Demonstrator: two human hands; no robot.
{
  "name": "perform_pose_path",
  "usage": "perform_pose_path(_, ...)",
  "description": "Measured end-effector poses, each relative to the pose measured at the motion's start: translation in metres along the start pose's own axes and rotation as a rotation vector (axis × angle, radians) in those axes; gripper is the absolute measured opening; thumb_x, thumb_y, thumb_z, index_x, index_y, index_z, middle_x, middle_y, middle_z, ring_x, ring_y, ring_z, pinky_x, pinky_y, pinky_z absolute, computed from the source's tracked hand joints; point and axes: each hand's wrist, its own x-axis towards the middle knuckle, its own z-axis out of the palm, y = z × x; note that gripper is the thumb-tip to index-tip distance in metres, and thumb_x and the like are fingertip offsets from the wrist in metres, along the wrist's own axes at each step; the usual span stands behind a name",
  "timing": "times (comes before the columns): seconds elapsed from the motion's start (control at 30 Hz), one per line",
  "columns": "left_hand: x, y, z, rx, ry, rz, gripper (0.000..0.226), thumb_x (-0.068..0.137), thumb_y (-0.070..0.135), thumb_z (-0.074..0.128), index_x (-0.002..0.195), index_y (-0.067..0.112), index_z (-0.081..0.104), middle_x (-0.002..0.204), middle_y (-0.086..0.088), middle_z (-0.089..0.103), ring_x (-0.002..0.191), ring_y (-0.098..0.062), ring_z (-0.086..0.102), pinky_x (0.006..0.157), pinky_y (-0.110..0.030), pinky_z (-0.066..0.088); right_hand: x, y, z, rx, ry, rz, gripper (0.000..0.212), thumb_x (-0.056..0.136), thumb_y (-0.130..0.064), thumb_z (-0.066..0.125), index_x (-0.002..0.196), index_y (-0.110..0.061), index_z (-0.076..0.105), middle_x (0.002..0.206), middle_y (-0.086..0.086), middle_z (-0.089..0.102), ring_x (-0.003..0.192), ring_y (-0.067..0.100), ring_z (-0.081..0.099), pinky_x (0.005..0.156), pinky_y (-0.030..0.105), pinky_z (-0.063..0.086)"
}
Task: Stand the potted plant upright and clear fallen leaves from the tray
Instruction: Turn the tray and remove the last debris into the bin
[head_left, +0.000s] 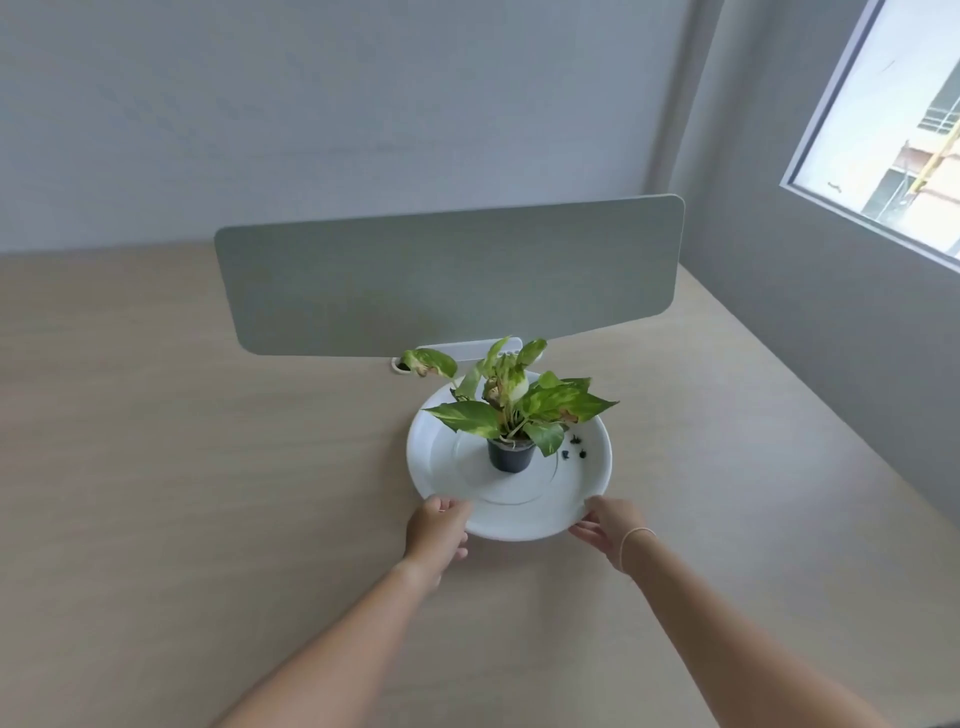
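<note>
A small black pot (511, 455) with a green and yellow leafy plant (519, 405) stands upright in the middle of a round white tray (436, 457) on the desk. A few dark crumbs of soil (574, 448) lie on the tray's right side. My left hand (436, 525) grips the tray's near-left rim, thumb on top. My right hand (605, 525) holds the near-right rim, fingers under the edge. No loose leaves show on the tray.
A light wooden desk (208, 467) spreads all around. Just behind the tray a grey-green divider panel (447, 275) stands upright on a white bracket (467, 349). A grey wall and a window (893, 114) are on the right.
</note>
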Motion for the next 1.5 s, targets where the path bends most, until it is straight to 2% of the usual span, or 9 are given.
perform_pose_path(0.13, 0.001, -0.004, 0.004, -0.172, 0.055, -0.135, 0.024, 0.083, 0.012, 0.056, 0.105, 0.008, 0.046, 0.081, -0.004, 0.049, 0.066, -0.02, 0.05, 0.061, -0.032, 0.053, -0.003, 0.007, 0.012, 0.134, -0.014, 0.024, 0.036, 0.087, 0.01, 0.035, 0.12, 0.008, 0.047, 0.08, 0.016, 0.058, 0.071, 0.032, 0.061, 0.074, 0.039, 0.051)
perform_pose_path(0.3, 0.006, -0.006, 0.012, -0.447, 0.136, -0.188, 0.062, 0.081, -0.003, 0.051, 0.134, 0.019, 0.026, 0.102, -0.01, 0.049, 0.077, -0.022, 0.051, 0.063, -0.037, 0.055, -0.018, 0.03, 0.034, 0.259, -0.023, 0.077, 0.028, 0.087, 0.008, 0.036, 0.111, 0.0, 0.048, 0.082, 0.016, 0.059, 0.076, 0.031, 0.061, 0.055, 0.034, 0.058)
perform_pose_path(0.4, 0.009, -0.01, 0.014, -0.398, 0.119, -0.177, 0.059, 0.08, -0.008, 0.047, 0.132, 0.016, 0.032, 0.128, -0.009, 0.045, 0.1, -0.028, 0.05, 0.072, -0.043, 0.054, -0.027, 0.044, 0.043, 0.285, -0.04, 0.101, 0.021, 0.089, 0.003, 0.038, 0.108, 0.0, 0.046, 0.083, 0.016, 0.058, 0.073, 0.03, 0.061, 0.052, 0.033, 0.059)
perform_pose_path(0.5, 0.016, -0.011, 0.012, -0.403, 0.055, -0.15, 0.058, 0.078, -0.014, 0.038, 0.128, 0.016, 0.036, 0.128, -0.008, 0.047, 0.106, -0.03, 0.051, 0.071, -0.045, 0.055, -0.034, 0.048, 0.039, 0.201, -0.061, 0.085, 0.017, 0.089, 0.0, 0.042, 0.104, 0.0, 0.049, 0.08, 0.014, 0.06, 0.068, 0.027, 0.063, 0.045, 0.026, 0.057)
perform_pose_path(0.7, 0.028, -0.002, -0.002, -0.315, -0.082, -0.116, 0.054, 0.08, -0.012, 0.038, 0.12, 0.025, 0.04, 0.114, -0.001, 0.05, 0.089, -0.021, 0.057, 0.055, -0.033, 0.053, -0.03, 0.042, 0.019, 0.115, 0.008, 0.002, 0.019, 0.092, -0.008, 0.045, 0.109, -0.001, 0.049, 0.082, 0.011, 0.056, 0.067, 0.024, 0.062, 0.05, 0.025, 0.057)
perform_pose_path(0.9, 0.043, 0.007, -0.01, -0.237, -0.063, -0.096, 0.059, 0.08, -0.006, 0.043, 0.129, 0.027, 0.044, 0.123, -0.006, 0.057, 0.09, -0.022, 0.058, 0.057, -0.029, 0.053, -0.016, 0.017, 0.003, 0.147, 0.056, -0.027, 0.032, 0.093, -0.005, 0.043, 0.125, 0.003, 0.043, 0.093, 0.016, 0.06, 0.088, 0.037, 0.061, 0.08, 0.042, 0.053)
perform_pose_path(1.07, 0.045, 0.003, -0.003, -0.339, 0.069, -0.077, 0.047, 0.08, -0.003, 0.047, 0.121, 0.02, 0.051, 0.122, -0.012, 0.06, 0.102, -0.032, 0.062, 0.065, -0.035, 0.058, -0.013, 0.0, -0.003, 0.174, 0.038, 0.025, 0.039, 0.088, 0.01, 0.034, 0.126, 0.011, 0.043, 0.09, 0.022, 0.062, 0.069, 0.032, 0.061, 0.042, 0.03, 0.056)
perform_pose_path(1.2, 0.036, -0.003, 0.013, -0.389, 0.185, -0.073, 0.06, 0.08, -0.002, 0.051, 0.135, 0.016, 0.039, 0.123, -0.01, 0.054, 0.109, -0.034, 0.057, 0.072, -0.039, 0.057, -0.007, 0.002, -0.003, 0.19, 0.012, 0.058, 0.035, 0.087, 0.009, 0.034, 0.118, 0.012, 0.05, 0.082, 0.019, 0.062, 0.069, 0.031, 0.062, 0.04, 0.029, 0.056)
perform_pose_path(1.5, 0.012, -0.016, 0.053, -0.409, 0.174, -0.064, 0.049, 0.076, -0.005, 0.049, 0.116, 0.02, 0.038, 0.108, -0.002, 0.055, 0.09, -0.023, 0.059, 0.06, -0.033, 0.056, -0.009, 0.024, 0.003, 0.255, -0.117, 0.147, 0.018, 0.087, 0.006, 0.038, 0.083, 0.0, 0.055, 0.082, 0.019, 0.063, 0.073, 0.031, 0.064, 0.047, 0.031, 0.058)
